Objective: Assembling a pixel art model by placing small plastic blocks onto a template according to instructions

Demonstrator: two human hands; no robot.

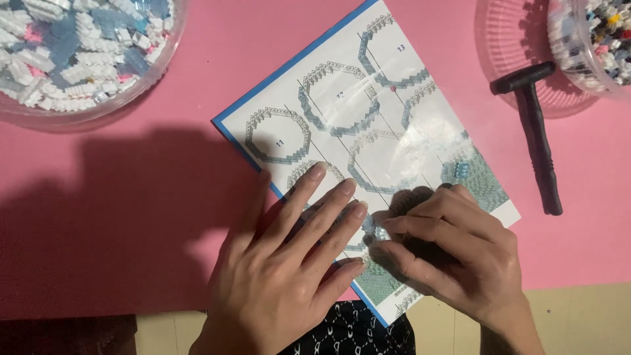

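Note:
A glossy instruction sheet [368,118] with a blue edge and drawings of ring-shaped brick builds lies tilted on the pink mat [164,197]. My left hand [289,263] rests flat on the sheet's lower left part, fingers spread and extended. My right hand [453,253] is beside it, with thumb and fingertips pinched on a tiny clear-blue brick piece [376,229] at the sheet. A small pale-blue brick assembly [460,172] sits on the sheet just above my right hand.
A clear bowl [79,112] of several white, blue and pink small bricks stands at top left. Another clear container [591,66] with mixed bricks is at top right. A black small hammer-like tool [536,131] lies right of the sheet. The table's pale edge [578,315] runs below.

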